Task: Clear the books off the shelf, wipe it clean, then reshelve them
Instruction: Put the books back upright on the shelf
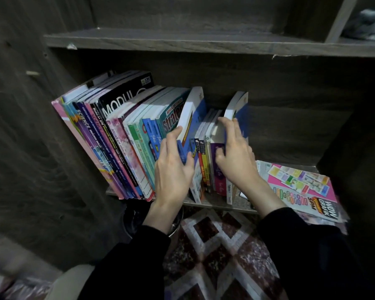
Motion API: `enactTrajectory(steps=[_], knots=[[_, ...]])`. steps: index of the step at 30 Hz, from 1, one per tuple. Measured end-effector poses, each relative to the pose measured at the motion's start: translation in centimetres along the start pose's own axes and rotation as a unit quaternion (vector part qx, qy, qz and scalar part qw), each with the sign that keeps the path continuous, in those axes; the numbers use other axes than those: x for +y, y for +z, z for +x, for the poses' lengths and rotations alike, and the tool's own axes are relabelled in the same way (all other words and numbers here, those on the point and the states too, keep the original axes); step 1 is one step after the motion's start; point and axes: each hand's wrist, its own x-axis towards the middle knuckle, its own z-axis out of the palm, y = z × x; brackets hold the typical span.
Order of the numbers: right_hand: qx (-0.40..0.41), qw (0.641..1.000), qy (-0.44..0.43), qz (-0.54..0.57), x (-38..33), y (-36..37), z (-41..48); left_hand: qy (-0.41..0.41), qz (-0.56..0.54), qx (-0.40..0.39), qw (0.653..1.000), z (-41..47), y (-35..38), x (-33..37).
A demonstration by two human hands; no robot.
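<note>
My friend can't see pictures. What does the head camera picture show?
Two hands reach into a row of standing books on a dark wooden shelf. The left hand grips a blue and white book, the right hand the end book. A pink booklet lies flat on the right.

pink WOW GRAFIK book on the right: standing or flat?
Flat. The WOW GRAFIK book lies cover-up at the right end of the shelf, its corner overhanging the front edge.
</note>
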Motion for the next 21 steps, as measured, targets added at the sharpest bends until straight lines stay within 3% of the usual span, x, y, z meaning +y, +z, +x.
enactTrajectory(steps=[15, 21], knots=[[0.0, 1.0, -0.008, -0.022, 0.3, 0.4, 0.3, 0.017, 0.028, -0.01, 0.999, 0.1, -2.5, 0.4], [-0.004, 1.0, -0.008, -0.021, 0.0, 0.4, 0.2, -0.049, -0.03, -0.01, 0.998, -1.3, -0.7, -1.6]])
